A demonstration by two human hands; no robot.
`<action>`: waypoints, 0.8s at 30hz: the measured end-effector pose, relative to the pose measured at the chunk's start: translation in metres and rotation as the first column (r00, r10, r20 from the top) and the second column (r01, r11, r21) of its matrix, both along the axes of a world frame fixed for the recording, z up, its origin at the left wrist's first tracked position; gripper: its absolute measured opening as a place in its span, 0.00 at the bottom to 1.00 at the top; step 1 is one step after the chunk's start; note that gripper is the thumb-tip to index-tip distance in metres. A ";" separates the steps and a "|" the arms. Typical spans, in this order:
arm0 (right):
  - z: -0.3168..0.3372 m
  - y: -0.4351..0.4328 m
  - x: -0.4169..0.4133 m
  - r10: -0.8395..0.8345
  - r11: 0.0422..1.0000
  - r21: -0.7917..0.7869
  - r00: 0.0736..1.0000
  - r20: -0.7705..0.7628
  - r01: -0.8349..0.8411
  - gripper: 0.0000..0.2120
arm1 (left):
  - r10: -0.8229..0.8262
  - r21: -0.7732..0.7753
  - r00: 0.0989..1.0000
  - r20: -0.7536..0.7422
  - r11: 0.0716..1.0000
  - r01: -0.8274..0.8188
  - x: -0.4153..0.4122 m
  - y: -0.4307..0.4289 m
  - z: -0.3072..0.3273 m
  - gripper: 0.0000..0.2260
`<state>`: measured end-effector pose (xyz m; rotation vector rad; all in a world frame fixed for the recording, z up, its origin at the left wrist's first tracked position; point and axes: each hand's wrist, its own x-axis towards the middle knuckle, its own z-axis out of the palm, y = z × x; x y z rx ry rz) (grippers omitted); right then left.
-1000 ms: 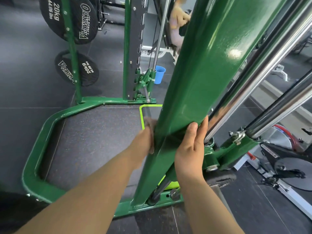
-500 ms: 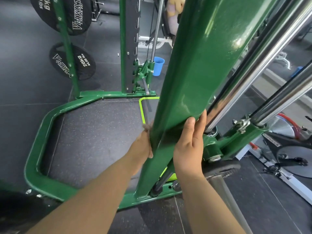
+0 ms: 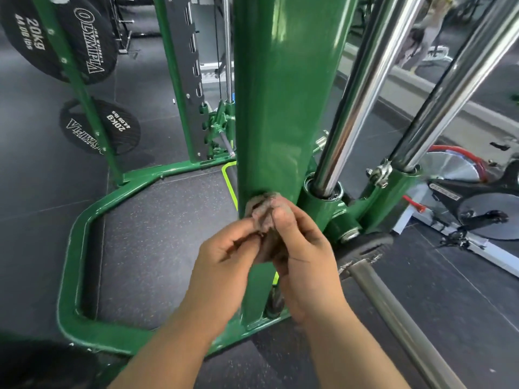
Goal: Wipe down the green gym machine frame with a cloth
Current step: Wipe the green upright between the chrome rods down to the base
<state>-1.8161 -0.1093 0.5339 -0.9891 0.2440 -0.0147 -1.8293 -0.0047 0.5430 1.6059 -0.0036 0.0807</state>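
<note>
A thick glossy green upright (image 3: pixel 283 94) of the gym machine frame rises straight in front of me, welded to a green base rail (image 3: pixel 84 318) on the floor. A small crumpled grey-brown cloth (image 3: pixel 262 211) is bunched in front of the lower part of the upright. My left hand (image 3: pixel 224 265) pinches the cloth from the left and my right hand (image 3: pixel 303 256) grips it from the right, fingers meeting over it. Both hands are in front of the post, close to it; whether the cloth touches the paint I cannot tell.
Two chrome guide rods (image 3: pixel 362 88) slant up on the right from green sockets. Black 20 kg plates (image 3: pixel 99 127) hang on a green post at the left. A spin bike (image 3: pixel 477 203) stands at right, and a grey bar (image 3: pixel 398 313) lies on the dark rubber floor.
Both hands have come off the sides of the upright and met in front of it, holding the cloth between them. The view has shifted so the post looks more vertical.
</note>
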 end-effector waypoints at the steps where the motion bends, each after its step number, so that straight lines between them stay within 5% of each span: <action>1: 0.009 -0.005 0.000 0.007 0.999 -0.038 0.999 0.045 -0.005 0.16 | -0.030 0.025 0.999 0.025 0.999 0.029 0.001 0.005 0.002 0.17; 3: 0.020 -0.017 0.006 -0.119 0.966 -0.215 0.985 0.124 0.144 0.09 | 0.054 0.032 0.994 0.097 0.998 -0.057 0.007 0.017 0.003 0.17; 7: 0.025 -0.024 0.031 -0.336 0.784 -0.410 0.875 0.350 0.465 0.12 | 0.202 0.024 0.968 0.147 0.978 -0.207 0.033 0.026 -0.003 0.13; 8: 0.019 -0.019 0.035 -0.320 0.725 -0.487 0.864 0.390 0.488 0.12 | 0.132 0.038 0.984 0.117 0.990 -0.138 0.040 0.021 -0.003 0.12; 11: -0.018 -0.007 0.034 -0.283 0.594 -0.656 0.884 0.372 0.466 0.15 | -0.035 0.040 0.999 0.004 0.999 0.034 0.064 0.002 -0.009 0.31; 13: -0.044 -0.006 0.026 -0.250 0.564 -0.759 0.943 0.218 0.325 0.13 | -0.035 0.098 0.999 0.008 0.995 0.034 0.073 -0.005 -0.010 0.23; 15: -0.056 -0.009 0.022 -0.235 0.584 -0.784 0.968 0.085 0.210 0.12 | 0.000 0.119 0.999 0.037 0.993 -0.005 0.074 -0.010 -0.012 0.10; 17: -0.047 -0.009 0.025 -0.285 0.616 -0.722 0.944 0.169 0.315 0.13 | 0.025 0.120 0.998 0.065 0.992 -0.032 0.073 -0.013 -0.015 0.04; 20: -0.010 -0.010 0.032 -0.345 0.600 -0.573 0.827 0.444 0.558 0.15 | 0.024 0.017 0.996 0.083 1.000 -0.025 0.077 -0.012 -0.028 0.15; 22: -0.001 -0.013 0.035 -0.317 0.505 -0.557 0.742 0.590 0.659 0.14 | 0.048 -0.016 0.996 0.080 0.999 -0.046 0.080 -0.013 -0.036 0.22; 24: -0.020 -0.013 0.035 -0.303 0.468 -0.620 0.773 0.557 0.630 0.14 | 0.106 0.038 0.990 0.091 0.993 -0.110 0.077 -0.020 -0.032 0.18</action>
